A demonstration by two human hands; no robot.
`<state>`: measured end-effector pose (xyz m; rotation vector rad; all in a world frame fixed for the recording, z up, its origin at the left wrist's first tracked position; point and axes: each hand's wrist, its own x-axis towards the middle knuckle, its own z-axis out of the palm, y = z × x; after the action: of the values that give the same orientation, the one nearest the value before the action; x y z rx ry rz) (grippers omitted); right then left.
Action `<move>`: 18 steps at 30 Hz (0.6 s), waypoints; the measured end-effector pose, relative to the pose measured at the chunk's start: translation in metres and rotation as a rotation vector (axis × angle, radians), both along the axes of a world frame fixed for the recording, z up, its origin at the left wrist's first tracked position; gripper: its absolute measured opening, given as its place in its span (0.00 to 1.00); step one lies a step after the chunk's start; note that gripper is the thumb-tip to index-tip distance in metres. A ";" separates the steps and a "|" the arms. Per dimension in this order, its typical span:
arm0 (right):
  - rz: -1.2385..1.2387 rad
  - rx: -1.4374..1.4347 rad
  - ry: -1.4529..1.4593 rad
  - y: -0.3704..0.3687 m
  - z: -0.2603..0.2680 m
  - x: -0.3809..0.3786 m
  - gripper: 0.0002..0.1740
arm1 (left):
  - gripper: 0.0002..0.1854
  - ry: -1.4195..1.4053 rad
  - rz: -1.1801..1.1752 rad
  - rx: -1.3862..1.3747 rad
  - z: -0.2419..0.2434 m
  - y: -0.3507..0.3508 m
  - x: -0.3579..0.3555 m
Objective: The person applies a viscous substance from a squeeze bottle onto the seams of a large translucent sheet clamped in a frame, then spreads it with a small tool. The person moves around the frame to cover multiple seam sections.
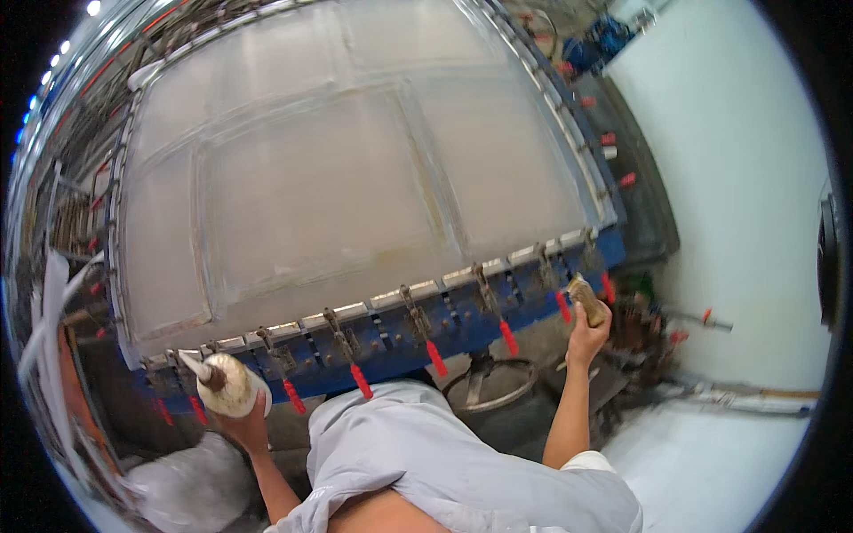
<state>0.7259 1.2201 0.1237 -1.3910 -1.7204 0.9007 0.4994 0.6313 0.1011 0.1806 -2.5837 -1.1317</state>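
My left hand [248, 426] grips a white plastic squeeze bottle [232, 386] with a pointed nozzle, tilted toward the frame's near left corner. In my right hand [590, 326] is a flat brush [585, 300] with pale bristles, held by the blue edge near the right corner. Between and beyond my hands lies a large sheet [320, 193], light and translucent-looking, stretched over a blue metal frame [393, 343]. Darker bands on it mark out several rectangles. Toggle clamps with red handles [436, 358] line the near edge, pressing on metal strips [403, 293].
A round handwheel [490, 385] sits under the near edge. A clear plastic bag [190, 483] rests on the floor at lower left. Right of the frame are a dark panel [640, 200] and a pale wall [726, 200]. More clamps stick out along the sides.
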 end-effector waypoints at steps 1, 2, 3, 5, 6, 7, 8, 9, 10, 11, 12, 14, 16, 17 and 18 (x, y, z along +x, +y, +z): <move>-0.081 -0.069 0.141 -0.011 -0.008 0.020 0.23 | 0.55 0.020 -0.048 0.043 0.011 0.009 -0.017; -0.168 -0.134 0.283 -0.026 -0.016 0.042 0.24 | 0.54 -0.003 -0.139 0.007 0.023 0.020 -0.033; -0.225 -0.182 0.287 -0.040 -0.022 0.064 0.24 | 0.53 -0.028 -0.235 -0.002 0.031 0.040 -0.051; -0.321 -0.266 0.293 -0.072 -0.026 0.108 0.24 | 0.51 -0.083 -0.398 0.016 0.041 0.085 -0.075; -0.360 -0.279 0.223 -0.086 -0.021 0.126 0.24 | 0.49 -0.117 -0.472 0.042 0.044 0.113 -0.083; -0.394 -0.295 0.152 -0.099 -0.013 0.142 0.24 | 0.48 -0.152 -0.541 0.066 0.048 0.139 -0.090; -0.431 -0.306 0.080 -0.111 -0.001 0.159 0.24 | 0.48 -0.150 -0.600 0.026 0.048 0.162 -0.092; -0.467 -0.299 0.013 -0.122 0.012 0.175 0.24 | 0.48 -0.143 -0.658 -0.008 0.046 0.182 -0.091; -0.499 -0.283 -0.041 -0.126 0.024 0.189 0.24 | 0.48 -0.193 -0.685 0.057 0.045 0.204 -0.086; -0.527 -0.269 -0.096 -0.130 0.033 0.205 0.24 | 0.48 -0.245 -0.708 0.120 0.043 0.223 -0.079; -0.534 -0.261 -0.061 -0.135 0.039 0.226 0.24 | 0.48 -0.298 -0.740 0.184 0.042 0.243 -0.070; -0.576 -0.227 -0.022 -0.134 0.051 0.257 0.23 | 0.49 -0.286 -0.783 0.231 0.051 0.282 -0.039; -0.616 -0.189 0.056 -0.129 0.049 0.292 0.23 | 0.49 -0.260 -0.833 0.215 0.053 0.306 -0.011; -0.617 -0.179 0.082 -0.125 0.048 0.307 0.23 | 0.50 -0.259 -0.860 0.245 0.052 0.314 0.004; -0.618 -0.173 0.107 -0.120 0.043 0.323 0.23 | 0.50 -0.260 -0.886 0.271 0.055 0.326 0.023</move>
<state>1.0490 1.0997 0.1671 -1.8080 -1.0439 0.7581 0.5221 0.9569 0.1564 -0.9015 -2.7705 -1.8356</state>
